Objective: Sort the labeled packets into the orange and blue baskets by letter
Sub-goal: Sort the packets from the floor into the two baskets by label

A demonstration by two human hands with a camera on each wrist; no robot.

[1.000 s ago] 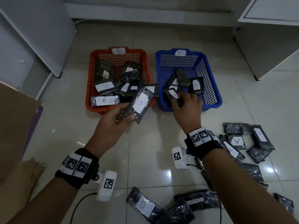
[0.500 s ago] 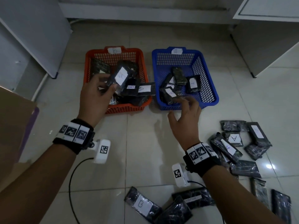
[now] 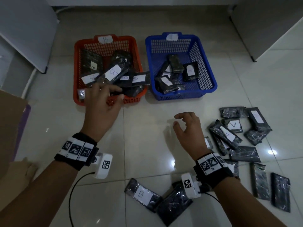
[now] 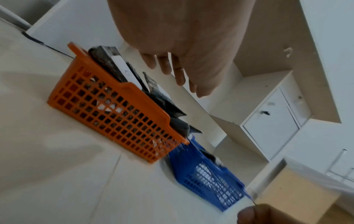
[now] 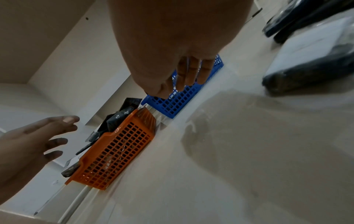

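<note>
The orange basket (image 3: 76,71), tagged B, holds several dark packets; one with a B label (image 3: 114,72) lies on top. My left hand (image 3: 113,94) hovers over the basket's near edge with fingers spread and holds nothing. The blue basket (image 3: 211,74), tagged A, holds a few packets (image 3: 175,63). Nearer me, my right hand (image 3: 180,119) hangs over bare floor, fingers loosely curled and empty. Loose packets lie on the floor to its right, one labelled A (image 3: 233,125). Another labelled B (image 3: 141,194) lies near my wrists. The left wrist view shows straight fingers (image 4: 172,68) above the orange basket (image 4: 114,109).
Brown cardboard (image 3: 9,128) lies at the left edge. White cabinets stand at the back left (image 3: 24,30) and back right (image 3: 270,22). A black cable (image 3: 72,194) loops from the left wrist camera. Tiled floor shows between the baskets and my hands.
My left hand carried a B packet over the orange basket, let it go there and drew back. My right hand pulled away from the blue basket towards me, empty.
</note>
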